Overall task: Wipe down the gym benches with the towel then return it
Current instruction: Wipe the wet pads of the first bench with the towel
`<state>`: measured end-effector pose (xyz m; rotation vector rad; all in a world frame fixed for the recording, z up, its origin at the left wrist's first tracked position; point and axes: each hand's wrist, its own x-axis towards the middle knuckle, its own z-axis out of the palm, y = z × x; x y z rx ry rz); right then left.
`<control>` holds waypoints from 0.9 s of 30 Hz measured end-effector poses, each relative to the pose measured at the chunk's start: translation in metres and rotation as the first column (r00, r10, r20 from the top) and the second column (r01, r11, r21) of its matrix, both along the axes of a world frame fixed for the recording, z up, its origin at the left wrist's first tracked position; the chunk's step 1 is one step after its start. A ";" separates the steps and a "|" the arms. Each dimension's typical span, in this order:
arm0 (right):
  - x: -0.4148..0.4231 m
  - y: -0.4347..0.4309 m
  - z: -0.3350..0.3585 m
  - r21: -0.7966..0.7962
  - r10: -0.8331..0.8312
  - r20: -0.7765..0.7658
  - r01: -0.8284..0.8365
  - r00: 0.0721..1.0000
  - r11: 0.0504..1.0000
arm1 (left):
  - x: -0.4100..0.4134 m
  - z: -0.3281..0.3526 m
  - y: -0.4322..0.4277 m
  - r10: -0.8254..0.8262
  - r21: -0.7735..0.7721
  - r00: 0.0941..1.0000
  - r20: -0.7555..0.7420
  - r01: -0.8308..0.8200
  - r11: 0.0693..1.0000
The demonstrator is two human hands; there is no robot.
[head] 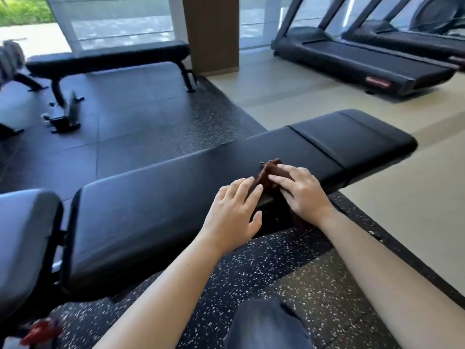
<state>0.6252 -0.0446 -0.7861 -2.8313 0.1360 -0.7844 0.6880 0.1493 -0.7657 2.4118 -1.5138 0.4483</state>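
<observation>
The head camera is looking forward and down, sitting close over the near bench [176,197], with the far bench [108,59] lying far left and treadmills [364,64] far right.

Long black bench [176,197] at centre, right hand [302,192] pressing brown towel [268,172] onto it, left hand [234,210] flat beside, second bench [108,59] at eleven o'clock, treadmills [364,64] at two o'clock

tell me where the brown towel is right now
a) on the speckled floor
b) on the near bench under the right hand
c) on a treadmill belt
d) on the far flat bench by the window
b: the towel lies bunched on the near bench with the right hand pressing down on it, and the left hand rests flat beside it.
</observation>
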 end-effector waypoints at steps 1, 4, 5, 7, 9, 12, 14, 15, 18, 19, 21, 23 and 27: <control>-0.002 -0.011 0.000 0.011 -0.036 0.014 0.036 0.999 0.999 | -0.001 0.000 -0.014 -0.017 0.005 1.000 -0.004 0.017 1.000; -0.002 -0.028 -0.003 0.050 -0.096 0.059 0.093 0.994 0.994 | -0.008 -0.002 -0.056 -0.048 -0.006 0.999 -0.021 0.048 0.999; -0.001 -0.029 -0.004 0.060 -0.103 0.076 0.099 0.992 0.993 | -0.010 -0.002 -0.068 -0.055 -0.011 0.998 -0.023 0.055 0.998; -0.002 -0.031 -0.010 0.103 -0.141 0.142 0.127 0.980 0.987 | -0.014 -0.002 -0.090 -0.075 -0.037 0.997 -0.021 0.074 0.997; -0.009 -0.043 -0.013 0.259 -0.297 0.227 0.237 0.927 0.936 | -0.017 -0.001 -0.108 -0.096 -0.042 0.995 0.015 0.096 0.994; -0.031 -0.080 -0.013 0.629 -0.633 0.247 0.375 0.734 0.681 | -0.019 0.002 -0.139 -0.161 -0.013 0.982 0.095 0.163 0.987; -0.045 -0.102 -0.010 0.763 -0.749 0.200 0.378 0.632 0.523 | -0.021 0.005 -0.162 -0.213 0.033 0.971 0.109 0.211 0.977; -0.050 -0.110 -0.008 0.795 -0.775 0.182 0.373 0.605 0.479 | -0.022 0.006 -0.174 -0.237 0.064 0.965 0.109 0.231 0.971; -0.056 -0.126 -0.006 0.838 -0.786 0.150 0.345 0.599 0.423 | -0.019 0.005 -0.209 -0.277 0.166 0.951 0.140 0.254 0.953; -0.056 -0.129 -0.006 0.848 -0.784 0.142 0.334 0.605 0.411 | -0.018 0.003 -0.219 -0.283 0.192 0.947 0.152 0.253 0.948; -0.055 -0.138 -0.009 0.867 -0.785 0.135 0.311 0.604 0.389 | -0.017 -0.001 -0.238 -0.293 0.243 0.940 0.173 0.247 0.938; -0.053 -0.149 -0.011 0.880 -0.797 0.138 0.297 0.587 0.371 | -0.015 -0.005 -0.254 -0.302 0.276 0.937 0.176 0.248 0.929; -0.047 -0.174 -0.015 0.879 -0.826 0.140 0.316 0.545 0.358 | -0.012 -0.016 -0.277 -0.358 0.357 0.923 0.139 0.290 0.888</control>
